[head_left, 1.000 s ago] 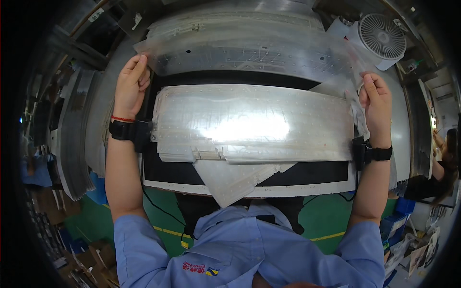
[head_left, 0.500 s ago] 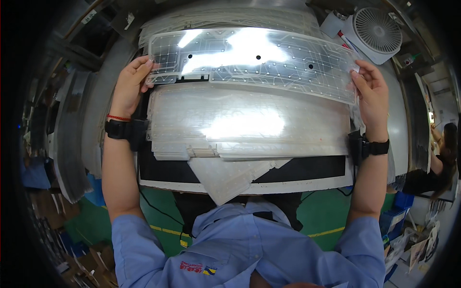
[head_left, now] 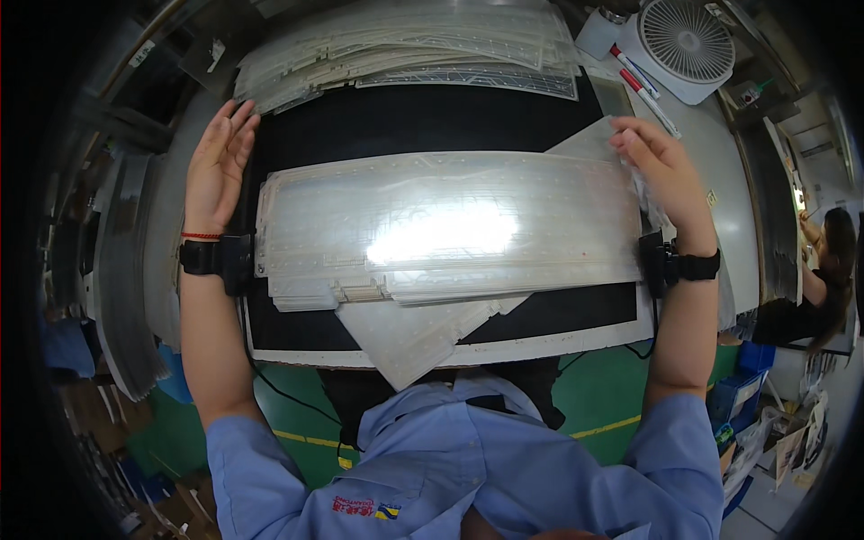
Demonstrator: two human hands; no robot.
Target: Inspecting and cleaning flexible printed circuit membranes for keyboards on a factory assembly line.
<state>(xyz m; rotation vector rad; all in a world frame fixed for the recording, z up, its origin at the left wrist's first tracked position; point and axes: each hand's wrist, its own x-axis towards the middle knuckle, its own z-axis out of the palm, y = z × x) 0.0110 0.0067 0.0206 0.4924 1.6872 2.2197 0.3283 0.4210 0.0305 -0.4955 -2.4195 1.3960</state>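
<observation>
A stack of translucent printed circuit film sheets (head_left: pixel 432 189) lies in front of me on a black mat (head_left: pixel 405 126). One pale sheet (head_left: pixel 400 346) pokes out slantwise from under the stack, at the near edge and at the far right. My left hand (head_left: pixel 220 166) is raised beyond the stack's left end, empty, its fingers apart. My right hand (head_left: pixel 661 166) hovers at the stack's far right corner, with bent, slightly parted fingers close to the slanted sheet's corner. Whether the fingertips touch that corner is unclear. Black straps with small devices sit on both wrists.
A second pile of circuit sheets (head_left: pixel 405 49) covers the mat's far side. A white fan (head_left: pixel 688 40) and several marker pens (head_left: pixel 648 99) lie at the far right. More stacked sheets (head_left: pixel 130 270) stand at the left. Another person (head_left: pixel 823 279) works at the far right.
Both hands have let go of the clear circuit sheet they held stretched between them, and it is now on the far pile. The hands have moved apart from it, the right towards the near stack.
</observation>
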